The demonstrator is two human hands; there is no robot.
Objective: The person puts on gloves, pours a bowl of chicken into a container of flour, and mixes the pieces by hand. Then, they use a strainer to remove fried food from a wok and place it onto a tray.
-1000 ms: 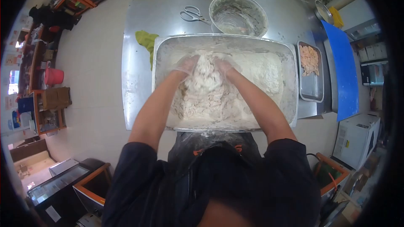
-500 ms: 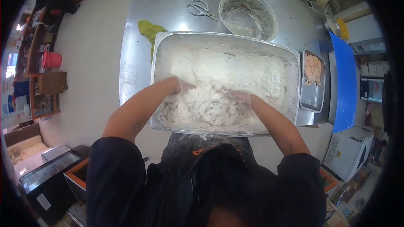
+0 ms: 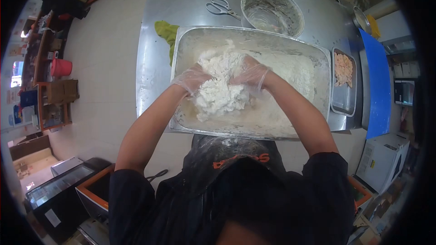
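Observation:
A large metal tray (image 3: 290,132) holds loose white flour (image 3: 290,75) and a heap of flour-coated pieces (image 3: 222,97); what lies under the coating I cannot make out. My left hand (image 3: 194,80), in a clear plastic glove, grips the heap from its left side, fingers curled in and partly buried. From the opposite side my right hand (image 3: 250,71), gloved the same way, is closed into the heap, its fingertips hidden by flour. White pieces bulge up between the two hands and beyond them.
Behind the tray, a flour-smeared round pot (image 3: 297,20) and scissors (image 3: 221,7) rest on the steel table (image 3: 181,0). A green cloth (image 3: 166,31) touches the tray's left side. At right stand a small tray (image 3: 344,104) of pinkish pieces (image 3: 343,69) and a blue board (image 3: 376,86).
Both hands have moved away from my body with the floured pieces, gathering them into a heap nearer the tray's middle. The gloves show more clearly. The view has shifted slightly.

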